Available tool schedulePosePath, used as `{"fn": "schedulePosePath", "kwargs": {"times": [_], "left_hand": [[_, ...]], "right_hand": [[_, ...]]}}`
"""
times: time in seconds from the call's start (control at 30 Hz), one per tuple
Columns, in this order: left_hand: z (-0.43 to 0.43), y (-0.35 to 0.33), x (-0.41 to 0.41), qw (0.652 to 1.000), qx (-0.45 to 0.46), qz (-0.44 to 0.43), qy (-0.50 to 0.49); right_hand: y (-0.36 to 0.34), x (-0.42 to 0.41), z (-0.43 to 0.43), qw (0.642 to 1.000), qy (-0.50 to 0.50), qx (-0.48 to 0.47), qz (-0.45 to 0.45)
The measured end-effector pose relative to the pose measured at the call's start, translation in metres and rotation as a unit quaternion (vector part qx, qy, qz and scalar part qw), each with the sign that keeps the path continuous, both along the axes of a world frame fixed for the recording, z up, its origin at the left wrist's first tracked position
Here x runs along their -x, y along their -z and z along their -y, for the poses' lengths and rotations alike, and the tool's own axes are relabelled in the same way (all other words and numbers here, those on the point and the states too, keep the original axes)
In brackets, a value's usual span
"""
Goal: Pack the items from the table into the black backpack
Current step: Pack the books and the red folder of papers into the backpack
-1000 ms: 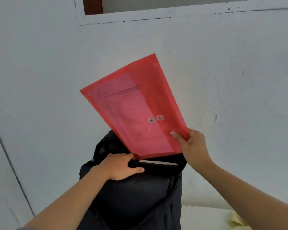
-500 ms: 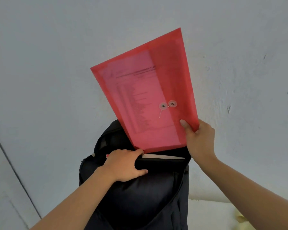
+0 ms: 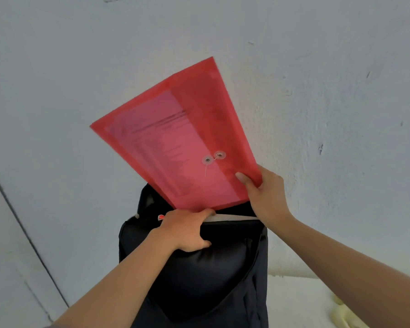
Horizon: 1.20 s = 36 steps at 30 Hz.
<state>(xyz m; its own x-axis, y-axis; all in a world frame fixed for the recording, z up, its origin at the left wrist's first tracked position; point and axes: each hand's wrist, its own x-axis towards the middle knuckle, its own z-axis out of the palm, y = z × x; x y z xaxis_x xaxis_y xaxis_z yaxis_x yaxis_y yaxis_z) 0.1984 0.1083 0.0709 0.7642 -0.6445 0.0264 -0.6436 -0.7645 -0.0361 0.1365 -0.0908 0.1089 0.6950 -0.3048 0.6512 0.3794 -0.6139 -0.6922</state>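
Note:
A black backpack (image 3: 199,275) stands upright against a white wall, its top compartment unzipped. My left hand (image 3: 187,229) grips the front edge of the opening and holds it apart. My right hand (image 3: 265,195) pinches the lower right corner of a translucent red document envelope (image 3: 175,143) with a string-and-button clasp and printed papers inside. The envelope tilts left above the bag, its bottom edge at the mouth of the opening. A pale flat item (image 3: 230,217) shows inside the bag just under the envelope.
A white wall (image 3: 329,91) fills the background. A white surface (image 3: 301,301) lies at the lower right beside the bag, with a pale yellow object (image 3: 341,316) at its near edge. A dark seam (image 3: 26,233) runs down the wall on the left.
The envelope has tipped further to the left and its bottom edge has come down to the bag's opening. My left hand keeps its grip on the opening's edge.

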Motion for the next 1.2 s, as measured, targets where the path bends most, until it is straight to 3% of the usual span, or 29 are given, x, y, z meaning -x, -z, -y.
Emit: {"fn": "schedulePosePath", "kwargs": {"times": [0.27, 0.47, 0.6, 0.73, 0.93, 1.1, 1.2], "left_hand": [[-0.012, 0.002, 0.007, 0.994, 0.105, -0.025, 0.030], [-0.032, 0.008, 0.033, 0.987, 0.155, -0.011, 0.031], [-0.037, 0.010, 0.053, 0.988, 0.152, 0.021, 0.022], [-0.042, 0.012, 0.062, 0.994, 0.107, 0.029, -0.002], [-0.029, -0.009, 0.050, 0.998, 0.046, -0.019, 0.046], [-0.014, -0.014, 0.043, 0.997, 0.035, -0.027, 0.057], [-0.019, -0.007, 0.047, 0.994, 0.085, 0.012, 0.060]], "right_hand": [[-0.012, 0.005, 0.013, 0.998, 0.051, 0.016, -0.034], [-0.018, 0.000, -0.013, 0.994, -0.021, 0.105, -0.029], [-0.015, -0.009, -0.045, 0.986, -0.062, 0.153, -0.028], [-0.018, -0.003, -0.052, 0.993, -0.050, 0.102, 0.014], [-0.049, 0.025, -0.047, 0.992, -0.049, 0.047, 0.110], [-0.024, 0.020, -0.023, 0.992, -0.029, 0.099, 0.067], [-0.013, 0.022, -0.008, 0.994, 0.005, 0.103, 0.049]]}}
